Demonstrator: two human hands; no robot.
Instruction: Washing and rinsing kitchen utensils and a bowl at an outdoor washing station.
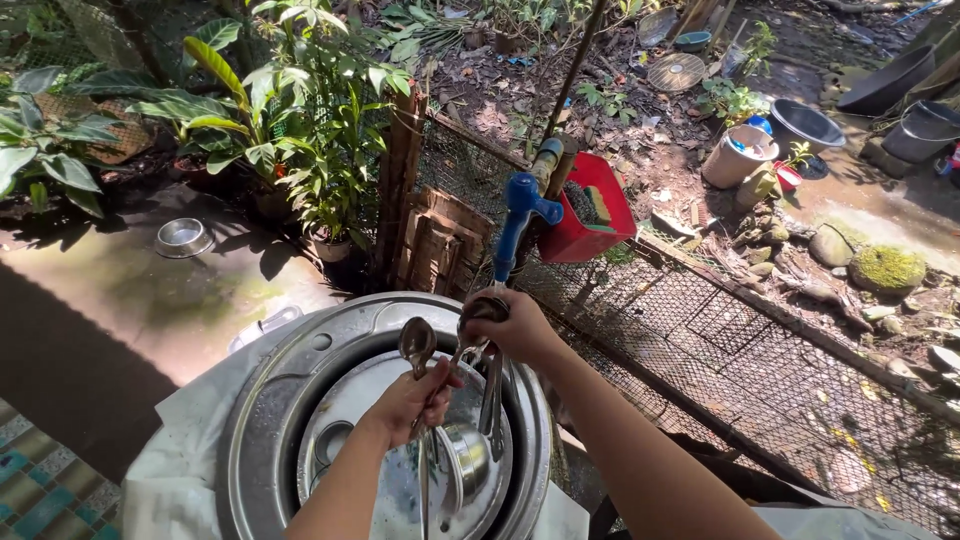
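Here the left hand (405,400) has its grip closed around a metal spoon (417,345), and the spoon's bowl sticks up just above the fingers. Just to the right of that grip and a little higher, the right hand (510,328) has its grip closed on a bunch of metal cutlery (490,395), whose long handles hang down below it. It may be more spoons, but the shine makes that hard to tell. Right above the right grip is a blue tap (522,215) on a pipe. Both hands are over a big round metal basin (270,420), and under the grips, inside it, lies a shiny lid (350,420) with a small metal cup (470,455) on it. A white cloth (175,470) lies around the basin. Just beyond the tap, up and to the right, hangs a red box (600,215) on a wire fence (700,310). Far to the left of the grips, a small steel bowl (182,237) sits on wet ground beside leafy green plants (290,120).
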